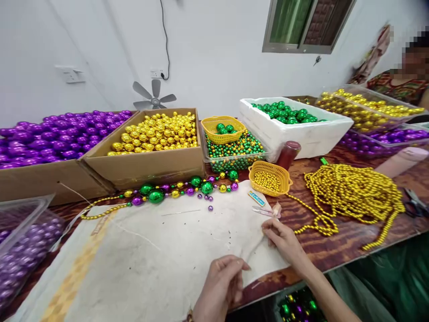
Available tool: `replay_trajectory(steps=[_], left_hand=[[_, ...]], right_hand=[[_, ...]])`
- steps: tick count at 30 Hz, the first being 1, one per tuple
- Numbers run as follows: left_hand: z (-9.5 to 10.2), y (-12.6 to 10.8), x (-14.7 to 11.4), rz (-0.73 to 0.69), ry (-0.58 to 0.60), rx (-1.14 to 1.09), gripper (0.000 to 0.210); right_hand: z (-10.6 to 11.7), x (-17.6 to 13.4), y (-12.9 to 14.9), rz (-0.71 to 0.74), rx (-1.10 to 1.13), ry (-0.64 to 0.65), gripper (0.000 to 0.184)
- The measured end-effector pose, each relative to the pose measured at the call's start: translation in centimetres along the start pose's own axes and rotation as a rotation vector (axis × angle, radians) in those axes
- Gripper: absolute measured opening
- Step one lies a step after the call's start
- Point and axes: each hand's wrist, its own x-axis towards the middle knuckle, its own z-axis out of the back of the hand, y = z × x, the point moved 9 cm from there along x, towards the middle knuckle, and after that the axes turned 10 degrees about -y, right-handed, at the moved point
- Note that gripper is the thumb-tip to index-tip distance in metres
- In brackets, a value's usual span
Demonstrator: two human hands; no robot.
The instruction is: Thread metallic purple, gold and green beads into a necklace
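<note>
My left hand [221, 286] is low over the white cloth [134, 268], its fingers curled and pressed together. My right hand [281, 239] pinches near the cloth's right edge. A faint thin line runs between the hands; whether it is thread or a crease I cannot tell, and whatever the fingertips hold is too small to name. Beyond my right hand lie small metal snips [263, 211] and a blue-and-yellow packet [256, 198]. A long needle [181, 212] rests mid-cloth. Along the cloth's far edge stretches a garland [156, 196] of green, purple and gold beads, beside several loose purple beads [210, 208].
Boxes of purple balls [50, 134] and gold balls [157, 132] line the back, with a white foam box [295, 134] of green ones. A yellow basket [271, 178], heaped gold bead strings [351, 201] and scissors [417, 203] are rightward. A person [402, 85] sits far right.
</note>
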Motion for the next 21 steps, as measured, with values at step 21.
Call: replay_trajectory(steps=[21], left_hand=[[-2.4, -5.9, 4.3, -0.442, -0.050, 0.019, 0.024]], right_hand=[[-5.0, -3.6, 2.1, -0.199, 0.538, -0.200, 0.025]])
